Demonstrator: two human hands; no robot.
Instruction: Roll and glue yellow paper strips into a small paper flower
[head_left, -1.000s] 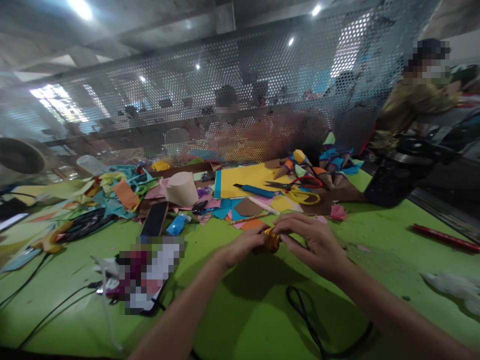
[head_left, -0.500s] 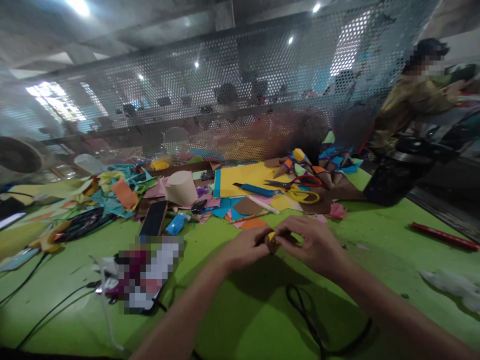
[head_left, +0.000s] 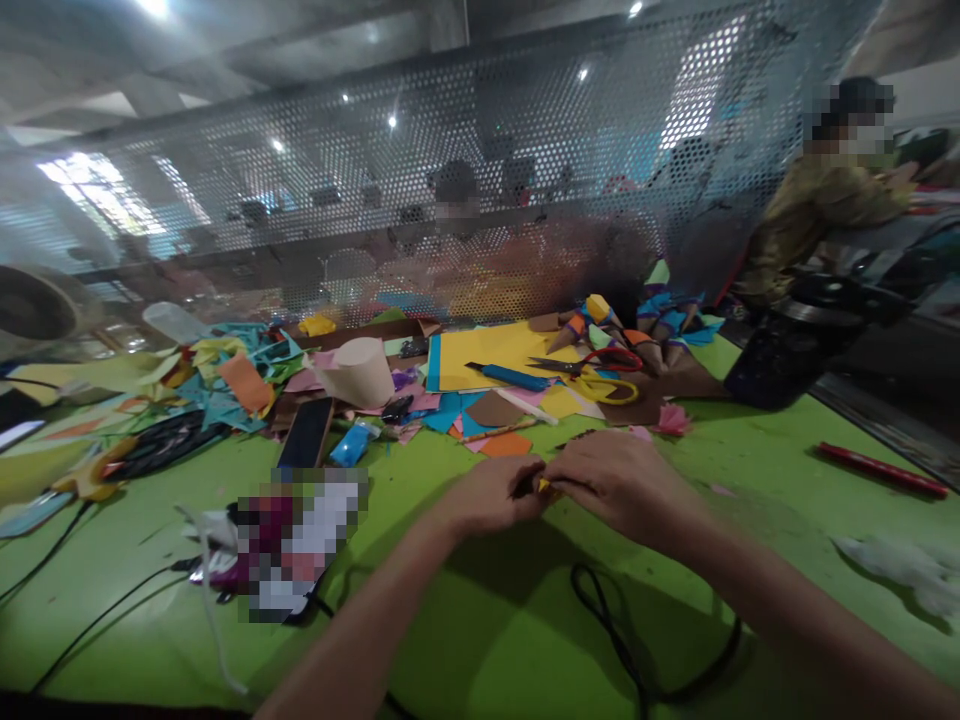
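My left hand (head_left: pixel 491 495) is closed around a small yellow and brown paper piece (head_left: pixel 545 484), held over the green table. Its brown part lies in the shade of the left fingers. My right hand (head_left: pixel 619 482) meets it from the right, thumb and fingers pinched on the yellow end, back of the hand turned up. Most of the piece is hidden by the fingers. Just beyond the hands lie an orange paper scrap (head_left: pixel 507 444), scissors with red and yellow handles (head_left: pixel 600 376) and a blue utility knife (head_left: pixel 514 377) on yellow paper sheets (head_left: pixel 480 352).
A black cable (head_left: pixel 611 630) loops on the green table (head_left: pixel 480 620) below my hands. Left are a phone (head_left: pixel 306 432), a paper roll (head_left: pixel 361 370) and a hot glue gun (head_left: pixel 101 475). Right are a dark bottle (head_left: pixel 787 345) and a red pen (head_left: pixel 881 470). Another person (head_left: pixel 832 200) works behind.
My right hand has rolled over, and the gap between its thumb and fingers has closed. Less of the yellow paper shows now. The left hand stays nearly in place.
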